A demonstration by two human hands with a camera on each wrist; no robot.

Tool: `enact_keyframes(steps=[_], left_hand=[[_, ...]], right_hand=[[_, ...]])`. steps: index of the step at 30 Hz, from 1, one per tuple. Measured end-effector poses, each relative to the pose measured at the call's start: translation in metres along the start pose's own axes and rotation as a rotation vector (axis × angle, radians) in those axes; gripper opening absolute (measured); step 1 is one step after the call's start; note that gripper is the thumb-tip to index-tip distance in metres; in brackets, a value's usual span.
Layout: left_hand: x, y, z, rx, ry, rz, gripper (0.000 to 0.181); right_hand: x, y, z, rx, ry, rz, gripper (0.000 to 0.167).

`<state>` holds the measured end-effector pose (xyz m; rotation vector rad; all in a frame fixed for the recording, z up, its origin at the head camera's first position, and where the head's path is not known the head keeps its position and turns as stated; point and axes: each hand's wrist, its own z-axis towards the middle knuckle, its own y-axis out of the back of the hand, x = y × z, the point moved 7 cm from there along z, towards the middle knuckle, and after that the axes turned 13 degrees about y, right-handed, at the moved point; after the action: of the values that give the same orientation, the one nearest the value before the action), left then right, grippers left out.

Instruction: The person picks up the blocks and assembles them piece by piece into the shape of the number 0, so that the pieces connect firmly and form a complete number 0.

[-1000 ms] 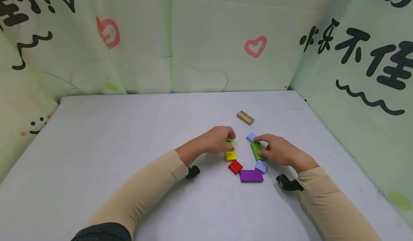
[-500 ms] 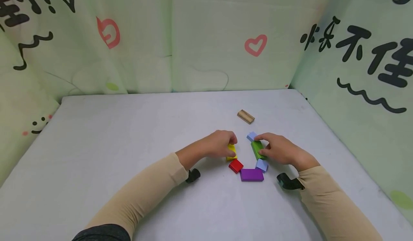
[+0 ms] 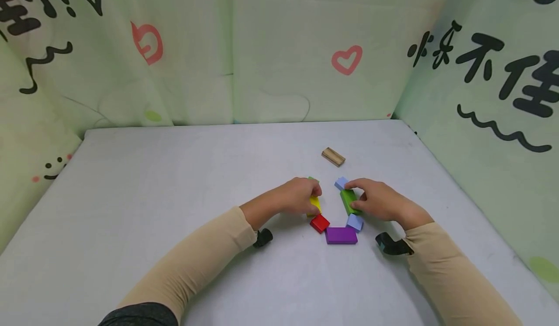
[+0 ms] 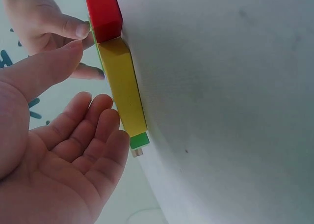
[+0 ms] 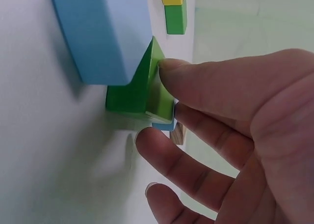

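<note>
Blocks stand in a U-shaped arrangement on the table. My left hand (image 3: 300, 196) is over the yellow block (image 4: 125, 89), partly covering it; its fingertips touch the block's edge, while the thumb appears apart from it. A small green block (image 4: 140, 141) lies at the yellow one's far end. My right hand (image 3: 377, 200) pinches the green triangular block (image 5: 130, 94) between thumb and index finger. Light blue blocks stand at that block's near end (image 3: 354, 222) and far end (image 3: 340, 183). At the near side are a red block (image 3: 320, 223) and a purple block (image 3: 341, 236).
A brown wooden block (image 3: 333, 156) lies apart on the white table (image 3: 183, 185), behind the arrangement. Printed pale green cloth (image 3: 279, 49) hangs around the back and sides. Dark wrist bands (image 3: 392, 244) sit at the cuffs.
My left hand has shifted slightly toward me along the yellow block, away from the small green block's far end. The right hand has stayed at the green triangular block.
</note>
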<state>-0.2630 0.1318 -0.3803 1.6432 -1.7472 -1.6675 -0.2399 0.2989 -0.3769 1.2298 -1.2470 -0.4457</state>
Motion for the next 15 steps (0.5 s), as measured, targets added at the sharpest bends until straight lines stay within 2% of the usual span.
enact_keyframes(steps=[9, 15], left_hand=[[0.0032, -0.0036, 0.0024, 0.007, 0.024, -0.002, 0.04], [0.0032, -0.005, 0.0013, -0.003, 0.044, 0.004, 0.042]], right_hand=[[-0.002, 0.0022, -0.0014, -0.02, 0.001, 0.025, 0.05], [-0.0054, 0.0094, 0.0003, -0.091, 0.023, 0.018, 0.048]])
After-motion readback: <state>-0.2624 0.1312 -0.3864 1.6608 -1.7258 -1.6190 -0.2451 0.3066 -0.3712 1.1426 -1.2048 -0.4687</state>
